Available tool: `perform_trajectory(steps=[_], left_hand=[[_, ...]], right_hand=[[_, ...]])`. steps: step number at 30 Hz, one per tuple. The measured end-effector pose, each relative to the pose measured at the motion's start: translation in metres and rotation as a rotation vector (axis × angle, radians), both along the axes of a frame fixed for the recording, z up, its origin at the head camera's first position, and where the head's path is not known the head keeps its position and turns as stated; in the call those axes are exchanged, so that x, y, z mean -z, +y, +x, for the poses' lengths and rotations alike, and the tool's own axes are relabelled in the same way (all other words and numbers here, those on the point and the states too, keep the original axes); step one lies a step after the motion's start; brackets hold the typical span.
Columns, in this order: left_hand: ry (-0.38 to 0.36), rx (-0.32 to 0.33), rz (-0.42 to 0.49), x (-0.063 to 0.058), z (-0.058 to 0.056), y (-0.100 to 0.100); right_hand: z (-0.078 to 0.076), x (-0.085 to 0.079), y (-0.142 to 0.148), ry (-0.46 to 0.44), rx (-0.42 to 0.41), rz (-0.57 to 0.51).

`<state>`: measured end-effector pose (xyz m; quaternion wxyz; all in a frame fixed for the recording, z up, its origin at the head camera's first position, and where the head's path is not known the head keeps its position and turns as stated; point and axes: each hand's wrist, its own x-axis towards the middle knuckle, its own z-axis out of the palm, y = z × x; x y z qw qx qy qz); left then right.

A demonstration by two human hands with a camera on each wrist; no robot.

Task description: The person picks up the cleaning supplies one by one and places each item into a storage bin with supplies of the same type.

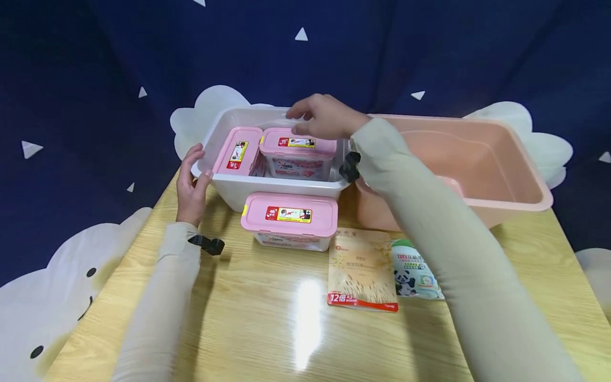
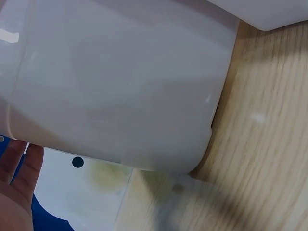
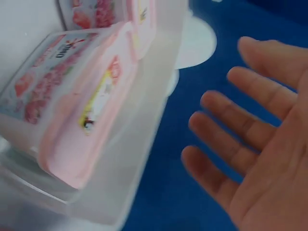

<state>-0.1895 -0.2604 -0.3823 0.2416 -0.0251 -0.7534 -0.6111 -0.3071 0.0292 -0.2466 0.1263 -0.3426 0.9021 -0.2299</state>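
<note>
A white plastic bin (image 1: 281, 185) stands at the back left of the table. Inside lie two pink-lidded tubs with printed labels, one tub (image 1: 237, 154) along the left side and another tub (image 1: 300, 162) beside it. My left hand (image 1: 191, 188) touches the bin's front left corner, thumb and fingers spread along the rim; in the left wrist view its fingers (image 2: 29, 166) lie nearly straight by the wall. Over the right-hand tub is my right hand (image 1: 329, 116); the right wrist view shows its fingers (image 3: 231, 115) spread and holding nothing.
A third pink-lidded tub (image 1: 290, 220) sits in front of the bin. At the right is a peach-coloured basin (image 1: 506, 154). An orange pouch (image 1: 361, 268) and a green-and-white panda packet (image 1: 412, 270) lie before it, the packet partly behind my right sleeve.
</note>
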Motion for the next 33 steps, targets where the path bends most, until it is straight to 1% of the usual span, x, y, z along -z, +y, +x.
perform_trajectory(steps=[4, 7, 9, 12, 15, 17, 21, 26, 29, 33], left_hand=[[0.035, -0.031, 0.036, 0.015, -0.008, -0.015], [0.063, -0.049, 0.044, 0.025, -0.017, -0.021], [0.076, -0.047, 0.046, 0.027, -0.023, -0.021], [0.086, -0.024, 0.068, 0.027, -0.028, -0.019], [0.068, -0.004, 0.091, 0.026, -0.032, -0.016], [0.052, 0.0, 0.093, 0.027, -0.033, -0.015], [0.038, -0.017, 0.084, 0.03, -0.032, -0.014], [0.056, -0.021, 0.101, 0.033, -0.033, -0.013], [0.067, -0.01, 0.106, 0.034, -0.035, -0.013], [0.079, -0.016, 0.089, 0.033, -0.037, -0.012]], right_hand=[[0.024, -0.016, 0.0, 0.081, -0.047, -0.02], [0.044, -0.025, 0.009, 0.173, -0.107, 0.032], [0.058, -0.028, 0.018, 0.232, -0.161, 0.062], [0.075, -0.028, 0.032, 0.308, -0.228, 0.079], [0.087, -0.023, 0.044, 0.375, -0.284, 0.07], [0.093, -0.018, 0.049, 0.409, -0.303, 0.07], [0.102, -0.01, 0.053, 0.456, -0.351, 0.052], [0.117, 0.005, 0.053, 0.43, -0.401, -0.003], [0.127, 0.02, 0.051, 0.421, -0.409, 0.0], [0.137, 0.043, 0.045, 0.443, -0.44, 0.001]])
